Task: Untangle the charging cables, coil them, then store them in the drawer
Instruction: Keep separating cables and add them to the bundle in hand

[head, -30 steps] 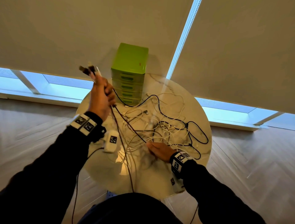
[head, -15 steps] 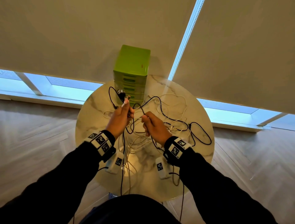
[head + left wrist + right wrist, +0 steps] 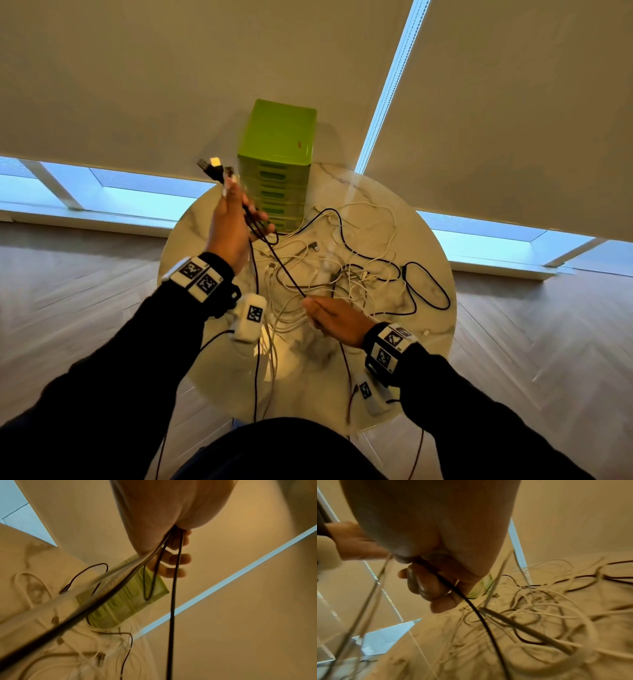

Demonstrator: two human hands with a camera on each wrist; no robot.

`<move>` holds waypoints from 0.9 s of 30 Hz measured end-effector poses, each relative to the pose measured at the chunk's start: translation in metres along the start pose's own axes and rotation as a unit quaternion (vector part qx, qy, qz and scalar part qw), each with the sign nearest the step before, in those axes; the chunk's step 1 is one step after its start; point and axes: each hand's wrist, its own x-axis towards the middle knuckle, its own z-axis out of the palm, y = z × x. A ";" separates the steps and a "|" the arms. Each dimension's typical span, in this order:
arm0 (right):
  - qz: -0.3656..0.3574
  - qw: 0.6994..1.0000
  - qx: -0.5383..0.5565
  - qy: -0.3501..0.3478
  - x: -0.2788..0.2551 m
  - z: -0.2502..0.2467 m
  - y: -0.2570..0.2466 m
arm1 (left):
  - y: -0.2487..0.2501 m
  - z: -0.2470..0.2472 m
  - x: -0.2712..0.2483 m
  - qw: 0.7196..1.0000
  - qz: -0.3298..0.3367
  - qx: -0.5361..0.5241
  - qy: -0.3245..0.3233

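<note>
1. Head view: no readable writing; the wrist bands (image 3: 200, 278) carry black-and-white square markers, and a small red label on top of the green drawer unit (image 3: 279, 137) is too small to read. The round marble table (image 3: 435, 329) stands on herringbone wood floor, before lowered beige blinds with a strip of window beneath. The drawer unit sits at the table's far edge. A tangle of white and black cables (image 3: 346, 270) covers the tabletop. The left hand (image 3: 233, 226) is raised beside the unit, gripping several cable ends whose plugs (image 3: 214, 166) stick up above it. A black cable (image 3: 282, 265) runs taut from it down to the right hand (image 3: 337, 317), which pinches it low over the tangle.

2. Left wrist view: the left hand (image 3: 164, 520) has its fingers (image 3: 178, 559) curled round dark cables hanging down; the drawer unit (image 3: 126, 601) lies behind, blurred.

3. Right wrist view: the right hand (image 3: 436, 555) closes on the black cable (image 3: 481, 616), with the loose cables (image 3: 547, 609) spread on the table beyond.
</note>
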 end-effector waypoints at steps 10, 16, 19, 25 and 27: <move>0.049 0.970 -0.095 0.219 0.032 -0.051 0.006 | 0.000 -0.004 0.007 0.952 0.056 0.285 -0.094; -0.092 0.976 -0.075 0.183 0.050 -0.045 -0.063 | -0.039 0.009 -0.026 0.925 -0.024 0.351 -0.147; -0.104 0.984 -0.052 0.131 0.049 -0.040 -0.068 | -0.038 0.011 -0.026 0.959 -0.092 0.235 -0.125; -0.074 0.996 -0.013 0.056 0.042 -0.043 -0.042 | -0.036 0.016 -0.017 0.962 -0.022 0.257 -0.090; -0.053 0.997 -0.023 0.048 0.039 -0.047 -0.033 | -0.034 0.017 -0.014 0.960 0.014 0.261 -0.098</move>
